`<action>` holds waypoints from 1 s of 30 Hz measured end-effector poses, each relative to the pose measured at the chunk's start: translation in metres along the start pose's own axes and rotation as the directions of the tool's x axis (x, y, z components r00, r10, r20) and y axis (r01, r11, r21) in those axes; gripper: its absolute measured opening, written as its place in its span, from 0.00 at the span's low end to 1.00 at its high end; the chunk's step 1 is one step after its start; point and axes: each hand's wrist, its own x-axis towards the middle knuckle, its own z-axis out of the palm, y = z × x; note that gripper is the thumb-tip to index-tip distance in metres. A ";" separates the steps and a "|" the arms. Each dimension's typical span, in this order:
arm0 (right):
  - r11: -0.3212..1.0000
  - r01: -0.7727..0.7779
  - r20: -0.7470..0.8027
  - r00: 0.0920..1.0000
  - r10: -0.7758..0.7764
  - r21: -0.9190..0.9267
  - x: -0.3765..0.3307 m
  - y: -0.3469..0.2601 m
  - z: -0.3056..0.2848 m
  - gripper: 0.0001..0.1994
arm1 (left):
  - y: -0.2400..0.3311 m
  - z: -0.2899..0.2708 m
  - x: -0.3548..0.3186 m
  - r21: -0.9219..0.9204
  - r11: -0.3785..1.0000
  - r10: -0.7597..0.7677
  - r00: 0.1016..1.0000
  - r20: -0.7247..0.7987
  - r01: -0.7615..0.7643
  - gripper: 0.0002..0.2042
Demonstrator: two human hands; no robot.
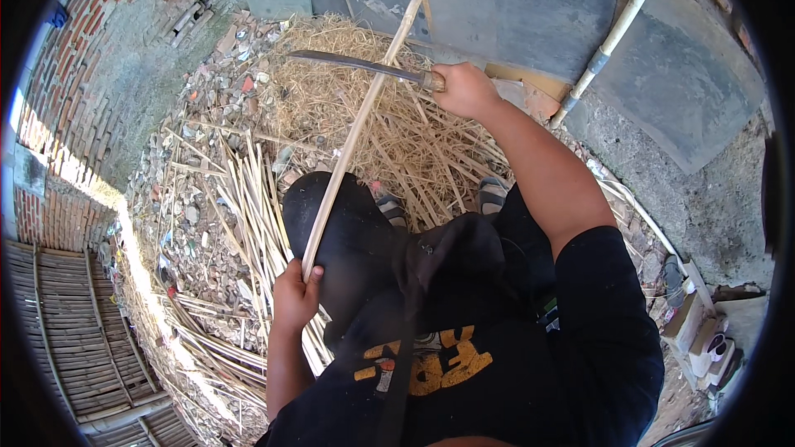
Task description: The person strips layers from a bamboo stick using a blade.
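A long pale bamboo strip [354, 134] slants up and away across my left knee. Its near end is gripped by my left hand [296, 294], with the thumb along it. My right hand [467, 91] is wrapped round the wooden handle of a machete [356, 63]. The dark blade points left and crosses the strip near its far end; whether its edge bites into the strip I cannot tell. Below the blade lies a heap of fine bamboo shavings [331, 91] in front of my feet.
Several split bamboo strips [252, 190] lie in a bundle left of my knee, on rubble ground [190, 215]. A brick wall [124, 74] rises at the left, grey panels [530, 12] at the back. A pale pipe [617, 33] leans at the right. A slatted bamboo panel [74, 323] is lower left.
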 end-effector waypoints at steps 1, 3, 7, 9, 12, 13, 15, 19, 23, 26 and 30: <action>1.000 0.014 -0.043 0.999 -0.014 0.004 -0.002 -0.002 0.002 0.21 | -0.003 0.001 -0.002 0.006 1.000 0.000 1.000 -0.001 0.000 0.20; 0.996 0.092 -0.006 0.996 -0.092 -0.022 -0.006 -0.015 -0.004 0.19 | -0.006 0.000 -0.004 -0.101 0.995 0.004 1.000 -0.005 -0.005 0.20; 0.825 0.490 0.213 0.870 -0.444 -0.282 -0.027 -0.042 -0.010 0.12 | -0.004 -0.003 -0.018 -0.109 0.994 -0.019 0.996 0.083 0.028 0.20; 0.822 0.510 0.204 0.859 -0.470 -0.255 -0.025 -0.025 -0.002 0.09 | -0.013 -0.004 -0.027 -0.114 0.993 -0.018 0.993 0.117 0.032 0.19; 0.997 0.068 0.058 0.996 -0.070 0.033 -0.003 0.016 0.000 0.12 | -0.023 -0.007 -0.037 -0.152 0.985 -0.070 0.991 0.110 0.086 0.20; 1.000 0.007 -0.047 0.999 -0.005 0.027 -0.002 0.031 0.002 0.13 | -0.021 -0.009 -0.035 -0.153 0.985 -0.064 0.992 0.107 0.080 0.20; 0.999 -0.042 -0.148 0.988 0.047 0.034 0.003 0.034 0.005 0.14 | -0.021 -0.013 -0.036 -0.107 0.990 -0.076 0.992 0.102 0.087 0.21; 0.985 0.149 0.046 0.988 -0.145 -0.086 -0.015 -0.018 -0.018 0.16 | -0.037 -0.009 -0.037 -0.198 0.979 -0.025 0.992 0.126 0.050 0.23; 0.836 0.504 0.298 0.849 -0.435 -0.215 -0.033 -0.054 0.000 0.12 | -0.035 -0.005 -0.037 -0.178 0.983 -0.033 0.993 0.117 0.053 0.23; 0.962 0.273 0.293 0.921 -0.255 -0.024 -0.019 -0.034 0.006 0.11 | -0.029 -0.007 -0.036 -0.117 0.992 -0.039 0.992 0.118 0.053 0.23; 0.990 0.052 0.208 0.975 -0.079 0.128 -0.005 0.000 0.010 0.10 | -0.019 -0.008 -0.025 -0.131 0.988 -0.057 0.985 0.162 0.079 0.22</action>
